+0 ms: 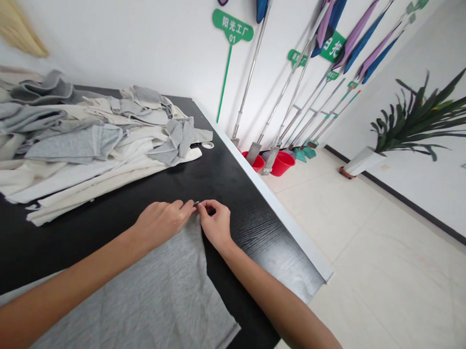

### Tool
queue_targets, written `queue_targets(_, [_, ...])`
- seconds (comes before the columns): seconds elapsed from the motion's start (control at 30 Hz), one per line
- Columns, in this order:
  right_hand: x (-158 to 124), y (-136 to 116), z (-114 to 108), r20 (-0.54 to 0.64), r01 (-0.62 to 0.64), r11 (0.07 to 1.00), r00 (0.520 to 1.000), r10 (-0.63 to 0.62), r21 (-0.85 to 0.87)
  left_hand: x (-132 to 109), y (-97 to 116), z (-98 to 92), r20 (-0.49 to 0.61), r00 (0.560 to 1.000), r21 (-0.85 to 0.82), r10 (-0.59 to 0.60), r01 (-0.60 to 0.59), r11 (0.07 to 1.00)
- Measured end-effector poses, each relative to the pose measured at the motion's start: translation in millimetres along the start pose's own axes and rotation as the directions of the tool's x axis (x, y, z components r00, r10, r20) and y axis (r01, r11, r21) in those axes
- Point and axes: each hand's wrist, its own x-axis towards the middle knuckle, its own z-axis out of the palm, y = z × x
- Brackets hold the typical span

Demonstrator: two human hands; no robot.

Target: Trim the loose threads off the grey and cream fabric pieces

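Observation:
A large piece of grey fabric (144,295) lies over the black table (232,190), its narrow upper corner raised between my hands. My left hand (164,220) is closed at that corner, with a small dark metallic item showing at its fingertips; what it is cannot be made out. Thumb and forefinger of my right hand (216,220) pinch the fabric's edge right beside it. The two hands' fingertips nearly touch.
Heaped grey and cream cloth pieces (78,143) cover the table's far left, with a small white ring (208,145) beside them. Mops stand in red buckets (282,163) past the table's white edge (271,192). A potted plant (364,161) stands at the right.

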Motion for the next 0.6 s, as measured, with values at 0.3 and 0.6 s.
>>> queue_targets(0.3, [0, -3, -1, -0.004, -0.004, 1.000, 1.000, 0.004, -0.022, -3, 0, 4.2, 0.032, 0.999, -0.015, 0.029, -0.029, 0.999])
queue_targets(0.6, [1, -1, 1, 0.008, -0.016, 1.000, 1.000, 0.016, -0.012, -15, -2, 12.1, -0.056, 0.994, 0.043, 0.090, -0.088, 0.995])
